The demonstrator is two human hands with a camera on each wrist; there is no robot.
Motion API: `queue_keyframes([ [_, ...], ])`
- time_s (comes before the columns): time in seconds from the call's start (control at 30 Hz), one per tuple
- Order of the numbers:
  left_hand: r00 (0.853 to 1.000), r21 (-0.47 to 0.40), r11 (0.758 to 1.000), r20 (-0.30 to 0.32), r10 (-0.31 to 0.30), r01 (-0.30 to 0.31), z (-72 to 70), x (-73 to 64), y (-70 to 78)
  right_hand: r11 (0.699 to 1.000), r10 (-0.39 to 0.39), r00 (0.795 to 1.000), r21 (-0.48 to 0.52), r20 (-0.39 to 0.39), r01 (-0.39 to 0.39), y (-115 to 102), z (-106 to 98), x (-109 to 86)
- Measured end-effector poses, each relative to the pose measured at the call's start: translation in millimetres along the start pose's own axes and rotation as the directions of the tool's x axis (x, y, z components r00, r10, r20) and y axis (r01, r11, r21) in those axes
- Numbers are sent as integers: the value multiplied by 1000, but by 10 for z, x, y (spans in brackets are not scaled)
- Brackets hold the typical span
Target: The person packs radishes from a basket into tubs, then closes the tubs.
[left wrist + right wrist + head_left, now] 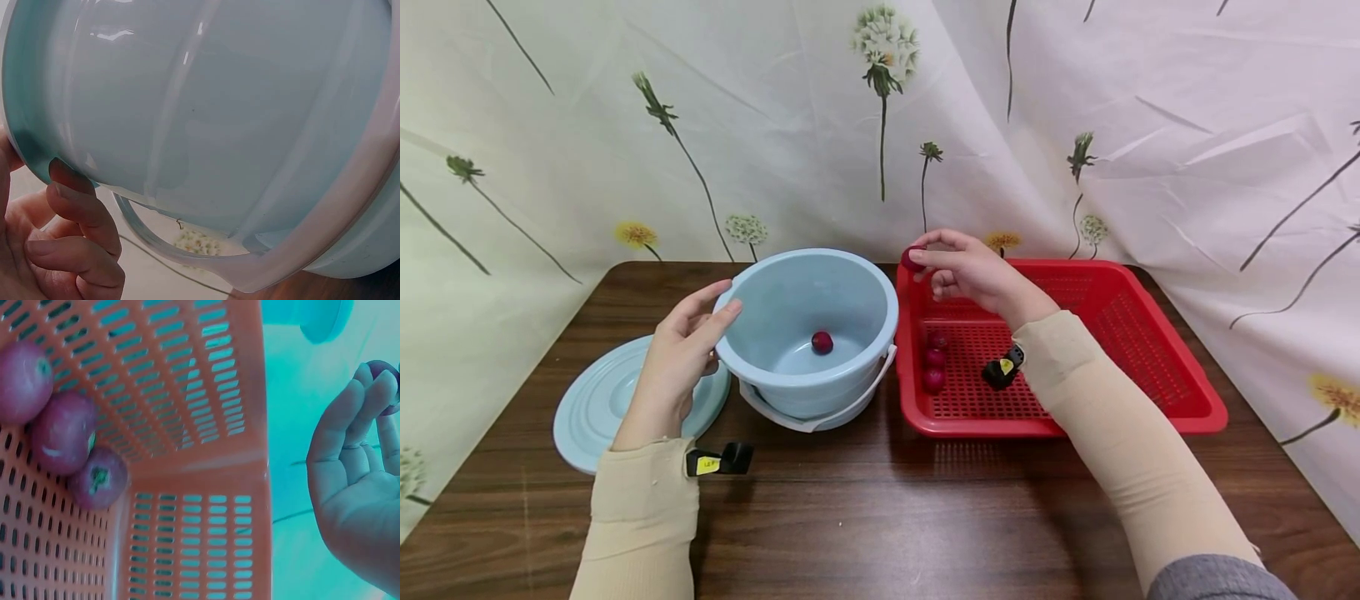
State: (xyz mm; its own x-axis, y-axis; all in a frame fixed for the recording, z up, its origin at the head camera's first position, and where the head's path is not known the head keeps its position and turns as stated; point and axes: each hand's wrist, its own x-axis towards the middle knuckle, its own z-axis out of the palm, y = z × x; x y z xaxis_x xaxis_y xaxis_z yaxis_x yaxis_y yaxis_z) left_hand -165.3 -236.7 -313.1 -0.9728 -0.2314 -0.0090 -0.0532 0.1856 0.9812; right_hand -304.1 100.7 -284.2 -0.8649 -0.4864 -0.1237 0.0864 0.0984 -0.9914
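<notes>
My left hand (pixel 672 354) grips the light blue bucket (pixel 808 400) at its left rim, thumb on the rim's edge and fingers along the outside wall. The bucket tilts toward me, and one red radish (pixel 822 342) lies inside on its bottom. My right hand (pixel 973 271) pinches another small round radish (pixel 912 258) between thumb and fingertips, above the left edge of the red basket (pixel 1060 429). In the right wrist view, three radishes with green stubs, one of them a small radish (pixel 99 478), lie in a row along the basket's wall.
A round light blue lid (pixel 580 417) lies on the brown wooden table (pixel 880 533), left of the bucket and partly behind my left hand. The bucket's handle (pixel 808 423) hangs down in front. A flower-printed cloth (pixel 805 125) stands behind the table.
</notes>
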Motion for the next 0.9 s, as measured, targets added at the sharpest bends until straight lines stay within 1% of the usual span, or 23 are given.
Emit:
queue_keyframes([
  [0.27,1000,-7,1000,-4,-4,4,-3,-8,-7,997,-71,997,-9,22,71,-49,142,-42],
  [0.4,1000,-10,1000,-1,-2,2,-3,-7,-14,995,-97,995,2,24,97,-72,197,-65],
  [0.57,1000,-16,1000,5,-3,3,-5,-6,-20,993,-116,993,13,28,116,-100,245,-88],
  [0.7,1000,-9,1000,5,-2,2,-6,-8,-19,992,-128,991,14,47,127,-121,281,-99],
  [0.9,1000,-12,1000,4,3,-3,-5,-7,-14,989,-142,986,-36,82,145,-157,351,-107],
])
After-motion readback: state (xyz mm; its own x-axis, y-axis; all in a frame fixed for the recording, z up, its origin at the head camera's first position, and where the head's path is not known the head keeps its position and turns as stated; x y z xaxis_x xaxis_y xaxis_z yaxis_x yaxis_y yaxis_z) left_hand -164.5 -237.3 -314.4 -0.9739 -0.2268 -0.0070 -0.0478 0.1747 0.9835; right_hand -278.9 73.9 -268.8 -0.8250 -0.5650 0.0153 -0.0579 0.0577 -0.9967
